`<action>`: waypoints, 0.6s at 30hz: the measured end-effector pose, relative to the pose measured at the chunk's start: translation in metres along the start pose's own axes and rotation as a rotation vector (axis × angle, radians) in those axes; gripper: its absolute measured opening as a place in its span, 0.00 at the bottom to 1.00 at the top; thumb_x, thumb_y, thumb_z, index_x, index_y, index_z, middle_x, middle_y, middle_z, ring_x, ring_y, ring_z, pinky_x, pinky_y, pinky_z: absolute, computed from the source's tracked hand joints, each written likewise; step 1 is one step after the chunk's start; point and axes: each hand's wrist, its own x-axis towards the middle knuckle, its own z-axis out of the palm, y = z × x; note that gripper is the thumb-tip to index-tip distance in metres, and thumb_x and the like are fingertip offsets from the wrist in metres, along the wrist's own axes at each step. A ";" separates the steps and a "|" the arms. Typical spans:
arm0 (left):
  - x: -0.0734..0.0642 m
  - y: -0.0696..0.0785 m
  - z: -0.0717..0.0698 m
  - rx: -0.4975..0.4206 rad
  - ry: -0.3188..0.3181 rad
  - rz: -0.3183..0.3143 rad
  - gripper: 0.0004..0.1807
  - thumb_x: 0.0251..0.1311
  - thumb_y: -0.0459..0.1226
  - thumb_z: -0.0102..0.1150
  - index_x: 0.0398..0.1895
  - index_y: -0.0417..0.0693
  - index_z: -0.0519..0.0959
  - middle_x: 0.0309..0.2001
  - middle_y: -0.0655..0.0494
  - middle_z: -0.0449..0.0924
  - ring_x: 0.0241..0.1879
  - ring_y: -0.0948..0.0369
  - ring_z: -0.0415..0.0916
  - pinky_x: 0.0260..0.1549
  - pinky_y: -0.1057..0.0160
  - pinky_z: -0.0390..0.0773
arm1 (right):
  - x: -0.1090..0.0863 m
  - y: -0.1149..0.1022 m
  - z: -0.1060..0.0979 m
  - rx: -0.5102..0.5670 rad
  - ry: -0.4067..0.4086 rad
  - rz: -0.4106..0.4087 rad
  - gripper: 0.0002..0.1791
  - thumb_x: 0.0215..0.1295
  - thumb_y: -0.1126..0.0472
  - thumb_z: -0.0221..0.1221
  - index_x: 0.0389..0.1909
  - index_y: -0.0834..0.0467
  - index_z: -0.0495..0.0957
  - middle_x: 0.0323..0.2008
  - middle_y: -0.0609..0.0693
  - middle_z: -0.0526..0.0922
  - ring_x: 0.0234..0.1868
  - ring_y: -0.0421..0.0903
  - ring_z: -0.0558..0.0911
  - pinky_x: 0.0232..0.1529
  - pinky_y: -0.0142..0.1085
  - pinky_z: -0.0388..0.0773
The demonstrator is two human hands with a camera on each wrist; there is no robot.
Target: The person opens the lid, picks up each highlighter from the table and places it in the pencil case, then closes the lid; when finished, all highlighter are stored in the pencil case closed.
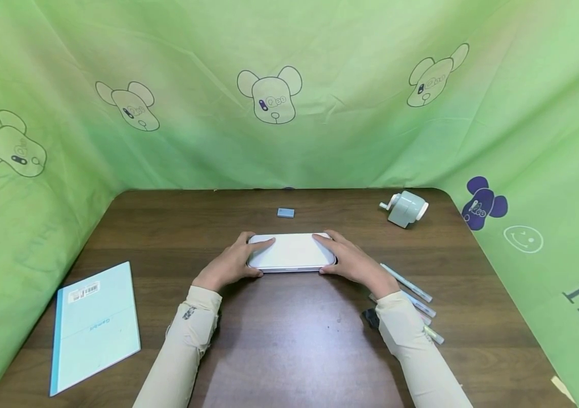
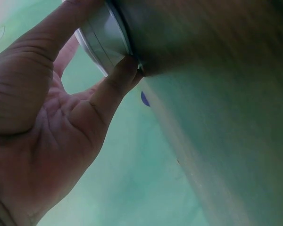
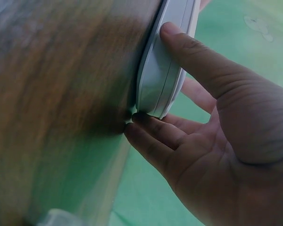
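Head view: left hand and right hand grip one white case by its ends, likely for balance, at the middle of the table; around it, one notebook, one sharpener, one blue block, at least three pens. Left wrist: fingers clasp its left end. Right wrist: fingers clasp its right.

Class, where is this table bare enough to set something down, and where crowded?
Bare: between notebook and left hand; between blue block and sharpener; in front of the white case. Crowded: by the right sleeve, among pens.
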 end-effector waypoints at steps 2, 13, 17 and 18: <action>0.000 0.000 0.000 0.003 -0.003 -0.001 0.47 0.67 0.36 0.77 0.86 0.58 0.64 0.81 0.28 0.54 0.67 0.38 0.76 0.65 0.42 0.78 | 0.000 0.000 0.000 -0.003 0.000 -0.001 0.47 0.70 0.60 0.74 0.85 0.59 0.63 0.80 0.70 0.62 0.79 0.68 0.66 0.75 0.64 0.66; -0.003 0.001 0.000 0.007 0.002 -0.001 0.47 0.67 0.36 0.77 0.86 0.57 0.64 0.80 0.28 0.54 0.67 0.38 0.76 0.65 0.43 0.78 | -0.001 0.003 0.002 -0.017 0.000 -0.027 0.46 0.71 0.56 0.73 0.85 0.59 0.63 0.80 0.71 0.61 0.78 0.70 0.66 0.73 0.67 0.67; -0.001 0.002 0.001 0.014 0.001 -0.005 0.47 0.67 0.37 0.77 0.86 0.59 0.64 0.80 0.30 0.55 0.66 0.38 0.76 0.64 0.43 0.79 | 0.008 0.035 0.018 0.002 0.024 -0.068 0.48 0.72 0.48 0.72 0.87 0.50 0.60 0.82 0.65 0.60 0.78 0.67 0.67 0.71 0.69 0.68; 0.000 0.002 0.002 0.017 0.000 -0.006 0.47 0.67 0.37 0.77 0.86 0.59 0.63 0.80 0.30 0.55 0.66 0.38 0.76 0.64 0.42 0.79 | 0.008 0.035 0.018 -0.001 0.024 -0.072 0.47 0.73 0.48 0.72 0.87 0.50 0.61 0.81 0.65 0.60 0.78 0.67 0.67 0.70 0.69 0.68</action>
